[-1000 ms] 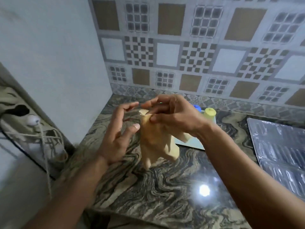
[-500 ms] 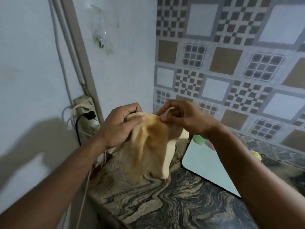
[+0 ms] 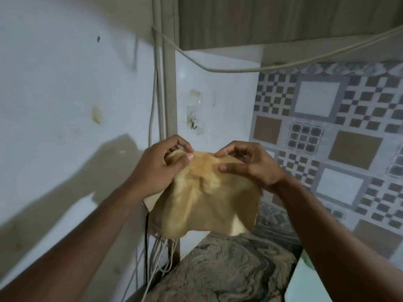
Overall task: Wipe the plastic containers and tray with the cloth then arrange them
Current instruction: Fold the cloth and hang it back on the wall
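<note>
Fingertips [image 3: 189, 157] of the left hand [image 3: 156, 168] are pinched on the top edge of the cloth [image 3: 205, 199], while the same edge is nipped between thumb and forefinger of the right hand [image 3: 250, 165]. It is held up in the air, well above the marbled counter [image 3: 226, 271], apparently to be spread or refolded before wiping. Only a pale corner of the tray [image 3: 305, 288] is seen at lower right; no containers can be made out.

tan cloth [image 3: 205, 199], crumpled, hanging spread above the marbled counter; pale tray [image 3: 305, 286] corner at lower right
</note>
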### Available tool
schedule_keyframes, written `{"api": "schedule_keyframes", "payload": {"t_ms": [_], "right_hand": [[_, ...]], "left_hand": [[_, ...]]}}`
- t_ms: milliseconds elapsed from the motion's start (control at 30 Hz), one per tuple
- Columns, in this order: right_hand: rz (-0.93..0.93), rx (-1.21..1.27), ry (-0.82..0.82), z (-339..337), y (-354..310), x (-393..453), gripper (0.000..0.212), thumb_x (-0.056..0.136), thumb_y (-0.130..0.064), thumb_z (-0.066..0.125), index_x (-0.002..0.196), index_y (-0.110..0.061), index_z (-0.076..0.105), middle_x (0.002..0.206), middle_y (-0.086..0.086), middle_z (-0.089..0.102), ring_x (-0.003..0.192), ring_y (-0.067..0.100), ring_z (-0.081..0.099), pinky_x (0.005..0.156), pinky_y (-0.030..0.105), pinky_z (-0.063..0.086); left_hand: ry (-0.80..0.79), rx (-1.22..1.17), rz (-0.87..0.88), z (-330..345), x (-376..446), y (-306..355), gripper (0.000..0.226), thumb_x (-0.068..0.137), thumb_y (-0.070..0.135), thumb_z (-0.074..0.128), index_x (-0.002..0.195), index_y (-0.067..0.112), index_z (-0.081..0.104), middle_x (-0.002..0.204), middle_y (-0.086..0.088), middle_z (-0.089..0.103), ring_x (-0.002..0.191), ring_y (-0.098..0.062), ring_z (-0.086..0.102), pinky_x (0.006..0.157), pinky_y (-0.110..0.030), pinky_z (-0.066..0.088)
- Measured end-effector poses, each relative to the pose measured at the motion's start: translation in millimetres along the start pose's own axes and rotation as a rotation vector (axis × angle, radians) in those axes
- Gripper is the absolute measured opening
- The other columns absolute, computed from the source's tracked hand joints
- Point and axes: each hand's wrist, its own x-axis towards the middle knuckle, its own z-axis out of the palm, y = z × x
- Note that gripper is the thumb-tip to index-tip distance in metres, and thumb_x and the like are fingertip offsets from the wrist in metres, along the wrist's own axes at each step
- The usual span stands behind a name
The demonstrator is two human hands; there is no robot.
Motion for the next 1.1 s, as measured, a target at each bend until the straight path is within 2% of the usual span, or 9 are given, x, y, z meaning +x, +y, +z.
{"api": "schedule_keyframes", "payload": {"t_ms": [100, 167, 300, 467, 600, 733, 800, 967, 1100], "right_hand": [[-0.047, -0.157, 0.035, -5.9, -3.2, 29.2, 0.026, 0.082, -0.010, 0.089, 0.107, -0.011, 0.082, 0.104, -0.001, 0.080, 0.094, 0.006, 0.074, 0.084, 0.018, 0.059], [-0.075, -0.239, 0.038, -9.1, -0.9, 48.9, 0.026, 0.082, -0.016, 0.090, 0.107, -0.016, 0.083, 0.104, -0.003, 0.080, 0.096, 0.007, 0.074, 0.085, 0.017, 0.057], [-0.078, -0.355, 0.135, -10.8, 11.8, 91.1, 0.024, 0.081, -0.021, 0.091, 0.103, -0.028, 0.083, 0.099, -0.003, 0.079, 0.095, 0.013, 0.073, 0.090, 0.029, 0.058], [-0.087, -0.421, 0.167, -11.4, 17.9, 131.3, 0.017, 0.085, -0.022, 0.086, 0.100, -0.031, 0.083, 0.097, -0.014, 0.076, 0.098, 0.002, 0.068, 0.087, 0.016, 0.048], [-0.086, -0.470, 0.160, -12.6, 21.9, 148.1, 0.013, 0.089, -0.024, 0.082, 0.101, -0.029, 0.083, 0.103, -0.010, 0.078, 0.102, 0.010, 0.068, 0.092, 0.022, 0.050], [-0.093, -0.527, 0.130, -11.9, 24.4, 155.2, 0.012, 0.093, -0.025, 0.078, 0.104, -0.027, 0.083, 0.107, -0.008, 0.077, 0.101, 0.010, 0.065, 0.088, 0.017, 0.045], [-0.085, -0.536, 0.103, -8.7, 27.0, 156.7, 0.012, 0.095, -0.024, 0.076, 0.105, -0.022, 0.081, 0.107, -0.007, 0.076, 0.100, 0.010, 0.064, 0.086, 0.021, 0.045], [-0.001, -0.528, 0.098, 5.4, 30.7, 153.1, 0.013, 0.099, -0.029, 0.071, 0.102, -0.018, 0.076, 0.109, 0.001, 0.068, 0.106, 0.018, 0.060, 0.098, 0.037, 0.047], [0.021, -0.569, 0.186, 22.2, 46.6, 146.9, 0.027, 0.089, -0.054, 0.062, 0.096, -0.033, 0.078, 0.107, 0.000, 0.068, 0.107, 0.022, 0.060, 0.091, 0.051, 0.051]], "left_hand": [[0.056, 0.106, -0.004, -1.6, 19.6, 0.4, 0.022, 0.083, 0.039, 0.087, 0.097, 0.033, 0.071, 0.092, 0.017, 0.071, 0.079, 0.005, 0.064, 0.069, -0.012, 0.043], [0.089, 0.185, 0.009, 0.1, 33.1, -3.7, 0.030, 0.077, 0.039, 0.092, 0.098, 0.034, 0.070, 0.095, 0.014, 0.068, 0.081, 0.003, 0.061, 0.070, -0.015, 0.041], [0.180, 0.282, 0.013, 7.2, 59.9, -11.2, 0.031, 0.077, 0.033, 0.092, 0.100, 0.029, 0.072, 0.097, 0.005, 0.065, 0.086, -0.010, 0.063, 0.074, -0.019, 0.045], [0.274, 0.364, -0.005, 15.5, 81.1, -18.0, 0.025, 0.080, 0.030, 0.090, 0.099, 0.026, 0.074, 0.095, 0.002, 0.065, 0.083, -0.018, 0.064, 0.079, -0.031, 0.050], [0.306, 0.418, -0.015, 20.2, 87.9, -18.9, 0.022, 0.083, 0.030, 0.087, 0.102, 0.024, 0.077, 0.098, 0.002, 0.065, 0.086, -0.021, 0.065, 0.080, -0.034, 0.052], [0.300, 0.518, -0.044, 21.5, 91.2, -16.9, 0.021, 0.089, 0.033, 0.082, 0.108, 0.023, 0.080, 0.102, 0.001, 0.067, 0.087, -0.024, 0.067, 0.079, -0.035, 0.054], [0.288, 0.590, -0.064, 22.5, 90.2, -14.4, 0.021, 0.093, 0.036, 0.077, 0.111, 0.025, 0.079, 0.105, 0.002, 0.067, 0.092, -0.025, 0.068, 0.077, -0.033, 0.050], [0.266, 0.820, -0.119, 29.2, 84.4, -5.5, 0.027, 0.101, 0.049, 0.062, 0.110, 0.029, 0.077, 0.111, 0.004, 0.067, 0.097, -0.024, 0.069, 0.070, -0.030, 0.040], [0.287, 0.980, -0.053, 41.4, 80.3, -12.2, 0.028, 0.098, 0.047, 0.063, 0.102, 0.026, 0.081, 0.114, 0.002, 0.057, 0.110, -0.024, 0.054, 0.087, -0.039, 0.044]]}}
